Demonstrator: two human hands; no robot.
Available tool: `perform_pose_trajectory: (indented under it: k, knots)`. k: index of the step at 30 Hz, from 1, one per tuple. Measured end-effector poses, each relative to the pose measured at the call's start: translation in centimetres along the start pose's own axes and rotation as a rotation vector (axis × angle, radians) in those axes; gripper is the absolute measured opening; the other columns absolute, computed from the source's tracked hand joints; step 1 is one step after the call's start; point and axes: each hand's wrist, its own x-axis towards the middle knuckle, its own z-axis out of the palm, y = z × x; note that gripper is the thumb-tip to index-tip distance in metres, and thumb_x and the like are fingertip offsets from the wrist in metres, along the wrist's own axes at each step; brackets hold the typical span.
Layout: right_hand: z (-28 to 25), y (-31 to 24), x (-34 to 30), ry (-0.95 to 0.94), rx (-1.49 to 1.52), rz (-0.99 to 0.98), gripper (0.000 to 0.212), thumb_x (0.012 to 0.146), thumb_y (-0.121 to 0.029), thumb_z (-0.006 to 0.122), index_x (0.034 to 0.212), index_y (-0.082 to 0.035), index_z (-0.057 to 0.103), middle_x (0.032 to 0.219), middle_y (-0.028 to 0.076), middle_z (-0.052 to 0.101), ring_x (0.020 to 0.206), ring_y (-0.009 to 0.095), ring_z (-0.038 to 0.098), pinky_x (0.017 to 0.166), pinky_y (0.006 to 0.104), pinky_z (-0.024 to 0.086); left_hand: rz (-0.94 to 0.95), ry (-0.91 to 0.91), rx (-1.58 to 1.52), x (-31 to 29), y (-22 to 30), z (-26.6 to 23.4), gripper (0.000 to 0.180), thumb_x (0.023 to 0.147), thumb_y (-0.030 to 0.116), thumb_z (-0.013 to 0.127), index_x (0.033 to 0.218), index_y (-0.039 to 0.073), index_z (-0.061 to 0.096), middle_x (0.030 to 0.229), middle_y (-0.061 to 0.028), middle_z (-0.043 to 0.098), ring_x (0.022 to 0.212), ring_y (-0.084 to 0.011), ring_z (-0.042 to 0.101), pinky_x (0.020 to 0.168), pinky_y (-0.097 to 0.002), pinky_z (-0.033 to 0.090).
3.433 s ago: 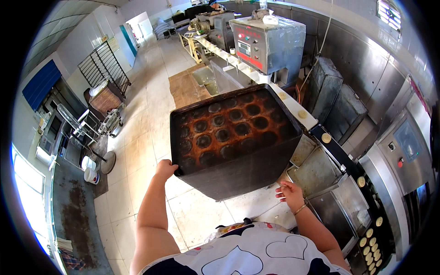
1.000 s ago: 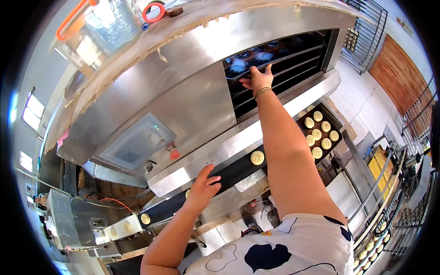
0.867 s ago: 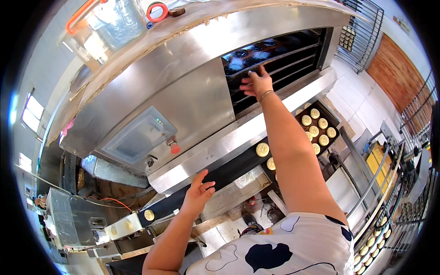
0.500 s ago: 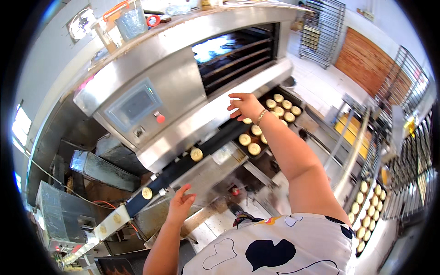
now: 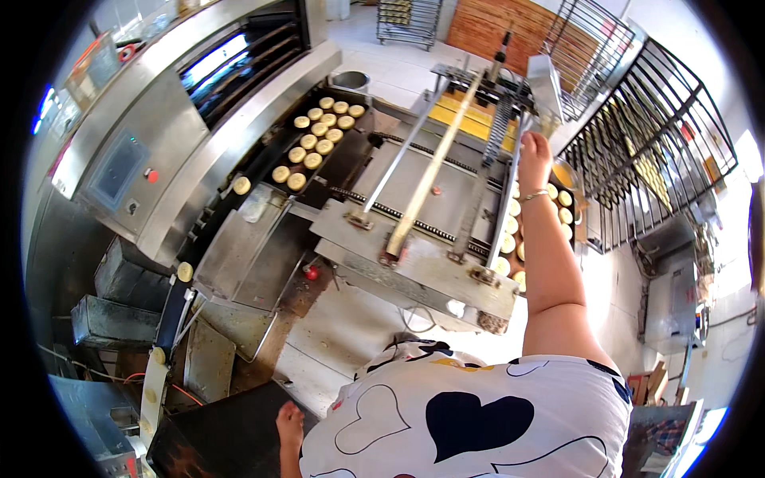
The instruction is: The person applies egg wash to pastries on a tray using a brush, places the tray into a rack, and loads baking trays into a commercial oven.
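**Right Hand at Tray of Round Pastries**

The right hand (image 5: 535, 163) of a person in a heart-patterned top (image 5: 590, 390) is held out over one tray (image 5: 518, 237) of round, pale pastries (image 5: 565, 215), a single bracelet (image 5: 535, 195) at its wrist. Its fingers look drawn together, though whether they are clamped on anything cannot be told. The tray lies under and on both sides of the hand and wrist; at least eight pastries show, the forearm covering part of the load.

Left of this hand stands one machine (image 5: 414, 263) with a metal rod (image 5: 406, 147) and a pale bar (image 5: 438, 167) across it and one yellow panel (image 5: 456, 118) toward its far end. Farther left, about fifteen more pastries (image 5: 308, 141) sit in rows on a dark tray bed (image 5: 349, 96), one metal bucket (image 5: 351, 80) just beyond. Past them is one steel oven (image 5: 151, 119) with one screen (image 5: 119, 171) and one red button (image 5: 151, 176). Three slatted racks stand ahead and to the right of the hand, the nearest rack (image 5: 653, 143) a black one.

The left hand (image 5: 291, 422), low and close to the body, has its fingers curled; a grip cannot be made out. Just left of it is one dark, brown-marked tray (image 5: 215, 430). Beyond, three spaced pastries (image 5: 185, 272) line a narrow belt (image 5: 171, 307).
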Motion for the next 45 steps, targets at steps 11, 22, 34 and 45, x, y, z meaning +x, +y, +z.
perform_pose_trajectory:
  k: [11, 22, 34, 45]
  knots:
    - [-13.6, 23.4, -9.3, -0.858, -0.891, 0.23, 0.033, 0.078, -0.015, 0.056, 0.111, -0.014, 0.06, 0.113, 0.014, 0.058, 0.107, 0.032, 0.051, 0.09, 0.039, 0.044, 0.08, -0.293, 0.54, -2.4, -19.4, 6.6, 0.039, 0.083, 0.017, 0.064, 0.115, -0.002, 0.053, 0.104, -0.0151, 0.061, 0.093, -0.0235, 0.061, 0.08, -0.0317, 0.049]
    - [-9.0, 22.3, -11.7, -1.584, -1.144, -0.171, 0.043, 0.09, -0.043, 0.04, 0.109, -0.011, 0.062, 0.117, 0.002, 0.055, 0.116, 0.025, 0.041, 0.098, 0.0412, 0.032, 0.068, -0.044, 0.551, -15.1, 2.1, 22.0, 0.037, 0.083, 0.017, 0.062, 0.116, 0.002, 0.055, 0.105, -0.0134, 0.062, 0.088, -0.0217, 0.063, 0.077, -0.0312, 0.05]
    - [-7.5, 30.2, -10.9, -1.384, -1.062, -0.024, 0.034, 0.087, -0.033, 0.044, 0.093, -0.008, 0.066, 0.102, 0.017, 0.063, 0.093, 0.032, 0.06, 0.082, 0.0412, 0.047, -0.188, 0.598, -0.31, -27.3, -18.5, 11.7, 0.018, 0.088, 0.017, 0.054, 0.102, 0.007, 0.059, 0.077, -0.0032, 0.06, 0.069, -0.0133, 0.057, 0.065, -0.0277, 0.048]
    - [3.4, 10.6, -4.4, -0.422, -0.158, -0.491, 0.023, 0.086, -0.008, 0.053, 0.106, 0.004, 0.058, 0.109, 0.017, 0.058, 0.097, 0.026, 0.056, 0.086, 0.0357, 0.046, -0.567, 1.882, -0.449, -38.9, -25.3, -6.1, 0.041, 0.087, 0.037, 0.048, 0.107, 0.002, 0.053, 0.09, -0.0152, 0.06, 0.066, -0.0222, 0.058, 0.049, -0.0351, 0.044]
